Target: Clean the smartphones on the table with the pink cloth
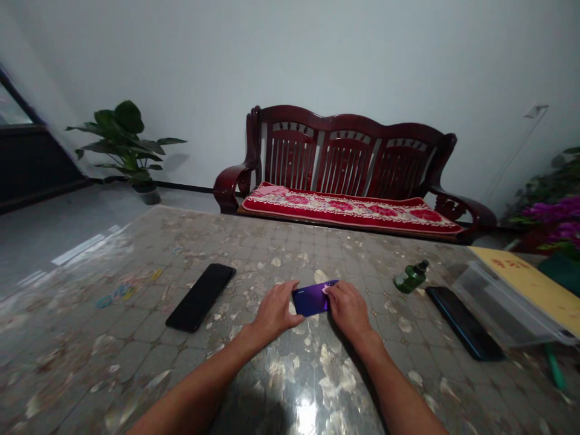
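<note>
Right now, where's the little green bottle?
In the head view, the green bottle is on the right side of the table, between your right hand and the dark phone beside the clear plastic box.

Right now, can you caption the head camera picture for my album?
Left hand holds a purple phone; right hand pinches a small pink piece over its back.

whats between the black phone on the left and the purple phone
The head view shows the left hand holding the purple phone, then patterned tabletop between that hand and the black phone.
</note>
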### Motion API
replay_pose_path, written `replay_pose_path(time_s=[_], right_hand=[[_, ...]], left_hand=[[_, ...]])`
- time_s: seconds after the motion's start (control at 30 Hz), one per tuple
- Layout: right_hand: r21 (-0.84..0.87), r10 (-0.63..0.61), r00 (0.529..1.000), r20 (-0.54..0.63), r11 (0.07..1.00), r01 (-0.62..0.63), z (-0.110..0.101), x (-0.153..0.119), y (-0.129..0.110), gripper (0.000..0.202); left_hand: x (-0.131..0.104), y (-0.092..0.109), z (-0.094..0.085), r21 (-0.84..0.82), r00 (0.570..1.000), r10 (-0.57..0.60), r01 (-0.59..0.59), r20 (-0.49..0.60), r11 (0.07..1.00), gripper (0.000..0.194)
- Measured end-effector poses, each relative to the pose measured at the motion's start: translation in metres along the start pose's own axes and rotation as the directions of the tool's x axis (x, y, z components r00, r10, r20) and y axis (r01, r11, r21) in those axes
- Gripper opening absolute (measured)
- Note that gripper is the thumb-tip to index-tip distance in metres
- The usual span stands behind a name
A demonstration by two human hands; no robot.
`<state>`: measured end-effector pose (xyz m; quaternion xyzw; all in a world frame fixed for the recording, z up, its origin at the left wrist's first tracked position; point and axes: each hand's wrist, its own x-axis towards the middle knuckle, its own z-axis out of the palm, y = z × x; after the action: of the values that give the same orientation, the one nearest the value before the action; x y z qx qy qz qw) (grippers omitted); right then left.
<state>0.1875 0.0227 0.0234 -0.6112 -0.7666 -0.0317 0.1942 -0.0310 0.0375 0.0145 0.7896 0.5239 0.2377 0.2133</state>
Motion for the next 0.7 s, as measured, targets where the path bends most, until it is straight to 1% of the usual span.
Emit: replay_pose_path(time_s=[0.07,0.13,0.27,0.33,0.4,0.5,0.57,0.7], right_hand=[[-0.022,0.052,0.998,-0.024,0.998,-0.052,0.000,0.000,0.005,0.022],[-0.026,0.056,0.998,-0.035,0.998,-0.057,0.001,0.000,0.004,0.022],[0.025,-0.044,0.999,0.000,0.999,0.044,0.002,-0.003,-0.008,0.023],[0.038,-0.063,0.998,0.019,0.997,0.062,0.001,-0.003,-0.008,0.023],[0.023,-0.035,0.999,0.017,0.999,0.035,-0.001,-0.003,-0.002,0.023],[-0.024,0.040,0.999,-0.008,0.999,-0.040,-0.004,-0.003,0.011,0.024],[-0.029,0.060,0.998,-0.022,0.998,-0.060,-0.004,-0.004,0.016,0.025],[0.059,-0.027,1.000,0.007,0.998,0.027,-0.006,-0.005,0.017,0.027]], left_hand=[[0.000,0.000,0.000,0.004,1.000,0.001,-0.001,-0.002,1.000,0.076],[0.000,-0.001,0.001,0.006,1.000,0.007,-0.007,-0.010,1.000,0.076],[0.001,-0.003,0.003,0.001,1.000,0.018,-0.018,-0.017,1.000,0.076],[0.000,-0.003,0.002,0.003,1.000,0.018,-0.018,-0.015,1.000,0.075],[0.000,-0.002,0.001,0.005,1.000,0.016,-0.016,-0.014,1.000,0.073],[-0.001,0.000,0.000,0.007,1.000,0.012,-0.012,-0.006,1.000,0.070],[0.000,0.001,-0.001,0.009,1.000,0.007,-0.007,0.001,1.000,0.069],[0.000,0.001,-0.002,-0.001,1.000,-0.007,0.007,0.014,1.000,0.067]])
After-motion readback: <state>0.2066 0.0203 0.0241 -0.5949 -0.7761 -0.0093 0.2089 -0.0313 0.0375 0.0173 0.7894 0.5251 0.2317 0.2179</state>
